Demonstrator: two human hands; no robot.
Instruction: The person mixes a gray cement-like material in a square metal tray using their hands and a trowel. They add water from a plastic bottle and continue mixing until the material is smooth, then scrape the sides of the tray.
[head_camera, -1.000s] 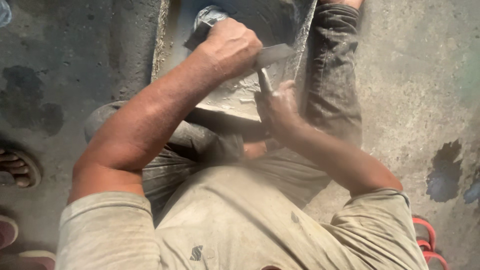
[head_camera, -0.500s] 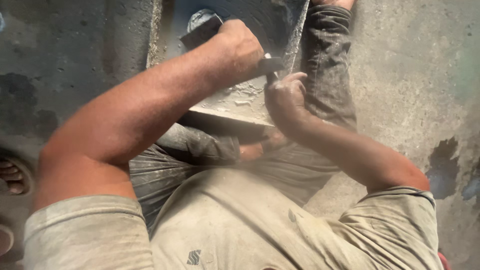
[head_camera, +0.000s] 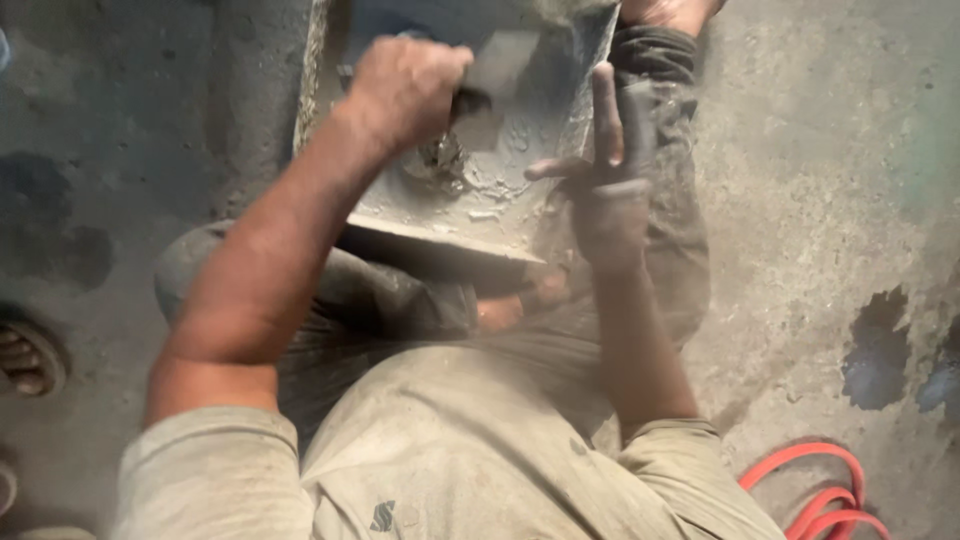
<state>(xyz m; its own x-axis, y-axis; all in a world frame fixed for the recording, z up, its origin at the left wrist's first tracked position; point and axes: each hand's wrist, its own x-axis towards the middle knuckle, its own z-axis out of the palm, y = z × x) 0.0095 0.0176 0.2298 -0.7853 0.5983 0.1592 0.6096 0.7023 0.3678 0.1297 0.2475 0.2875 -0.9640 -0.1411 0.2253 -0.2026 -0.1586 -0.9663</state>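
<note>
Stone slab work, seen from above

Lower right: red hose (head_camera: 820, 497) on floor. Frame centre: our right hand (head_camera: 600, 190) open, fingers spread, over the grey slab (head_camera: 480, 205) across our lap. Upper centre: left hand (head_camera: 405, 90) fisted around a dark tool handle (head_camera: 470, 101), on slab.

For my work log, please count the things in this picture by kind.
Hands: 2, left hand, right hand
Grey slab: 1
Dark tool: 1
Red hose: 1
Sandal: 1
Total: 6
</note>
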